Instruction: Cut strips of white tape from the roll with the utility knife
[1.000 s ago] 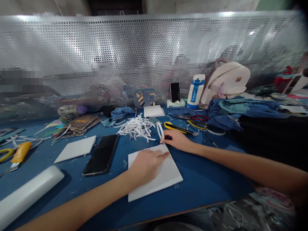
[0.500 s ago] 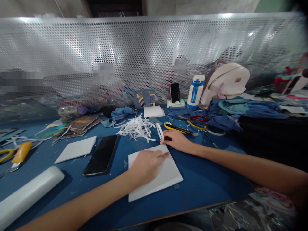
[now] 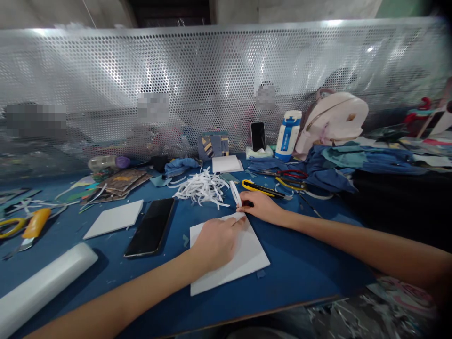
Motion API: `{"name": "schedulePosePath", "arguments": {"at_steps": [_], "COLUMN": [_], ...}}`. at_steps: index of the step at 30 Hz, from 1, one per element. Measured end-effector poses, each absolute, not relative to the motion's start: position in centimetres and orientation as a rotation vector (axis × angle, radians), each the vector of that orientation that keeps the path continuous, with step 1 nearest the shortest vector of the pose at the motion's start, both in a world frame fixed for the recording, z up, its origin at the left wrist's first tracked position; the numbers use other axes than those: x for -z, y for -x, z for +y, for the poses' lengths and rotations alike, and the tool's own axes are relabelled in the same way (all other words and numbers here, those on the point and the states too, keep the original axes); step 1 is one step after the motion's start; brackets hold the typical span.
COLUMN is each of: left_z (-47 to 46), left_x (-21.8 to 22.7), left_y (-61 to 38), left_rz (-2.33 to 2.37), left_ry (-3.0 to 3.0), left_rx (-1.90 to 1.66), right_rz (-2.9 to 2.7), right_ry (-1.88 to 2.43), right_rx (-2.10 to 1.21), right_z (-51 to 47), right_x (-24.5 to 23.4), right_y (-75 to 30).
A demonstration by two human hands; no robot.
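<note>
A white square sheet point(image 3: 247, 256), stiff like card or foam board, lies near the table's front edge. Across its upper left part rests my left hand point(image 3: 217, 242), palm down, its index finger and thumb reaching towards the top right corner. At that corner my right hand point(image 3: 259, 205) pinches the lower end of a narrow white strip point(image 3: 235, 193) between thumb and fingers. The strip's free end curves up and away from me. Just behind the sheet is a tangled heap of white strips point(image 3: 202, 188). A yellow and black box cutter point(image 3: 261, 188) lies beyond my right hand.
To the left are a black phone point(image 3: 150, 228), a smaller white card point(image 3: 113, 219), a long white case point(image 3: 49, 287) and a yellow-handled blade point(image 3: 34, 225). Scissors point(image 3: 291, 181), blue cloth point(image 3: 325, 165) and a bottle point(image 3: 288, 136) stand or lie right, before a perforated metal screen point(image 3: 212, 70).
My left index finger has shifted slightly up towards the sheet's top right corner. My right hand keeps its pinch on the strip. The whole view has moved a little.
</note>
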State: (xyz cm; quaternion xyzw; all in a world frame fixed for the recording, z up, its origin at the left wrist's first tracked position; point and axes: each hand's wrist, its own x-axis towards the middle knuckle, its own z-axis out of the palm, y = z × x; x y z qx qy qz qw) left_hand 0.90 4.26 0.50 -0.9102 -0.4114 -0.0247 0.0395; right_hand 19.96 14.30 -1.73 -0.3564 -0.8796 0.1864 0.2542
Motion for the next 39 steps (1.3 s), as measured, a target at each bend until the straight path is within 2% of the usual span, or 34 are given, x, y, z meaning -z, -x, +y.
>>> {"name": "schedulePosePath", "arguments": {"at_steps": [10,17,22,29,35,39], "left_z": [5.0,5.8,7.3,8.0,7.5,7.5], "left_x": [-0.6,-0.3,-0.7,-1.0,0.3,0.5], "left_y": [-0.7,-0.5,-0.2,-1.5,-2.9,-2.6], "left_rz": [-1.351,-1.429,-1.515,-1.713,-1.629,-1.673], "left_ry": [2.791,2.886,3.011,2.867,2.963,2.960], "left_rx": [0.126,0.323,0.714,1.621,2.006,2.139], "right_rz": [-2.381,-2.357,-2.330,-2.371,-2.505,-2.561], "right_ry": [0.943,0.937,0.938,0.911,0.901,0.889], "right_rx": [-0.518,-0.548,-0.613,-0.442,-0.179,0.018], "right_z": [14.5,14.4,14.0,13.9,13.9,15.0], "right_x": [1.9,1.8,1.3,1.6,1.7,0.5], "right_y": [-20.1,-20.1,-20.3,-20.5,-21.2,-23.3]}}
